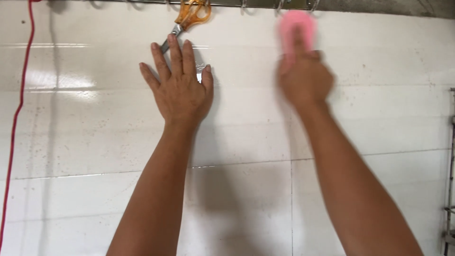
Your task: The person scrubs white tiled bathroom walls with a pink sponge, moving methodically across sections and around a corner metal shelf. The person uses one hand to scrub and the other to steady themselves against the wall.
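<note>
My left hand (180, 87) lies flat against the white tiled wall (95, 142), fingers spread and pointing up, holding nothing. Its fingertips reach the blades of orange-handled scissors (188, 19) that hang from a hook above. My right hand (303, 78) is blurred and presses a pink sponge (297, 26) against the wall near the top, fingers closed over it. The sponge sits just below the hook rail.
A metal rail with hooks (246, 4) runs along the top of the wall. A red cord (19, 109) hangs down the left side. A metal rack edge (449, 189) shows at the far right. The tiles look wet and speckled.
</note>
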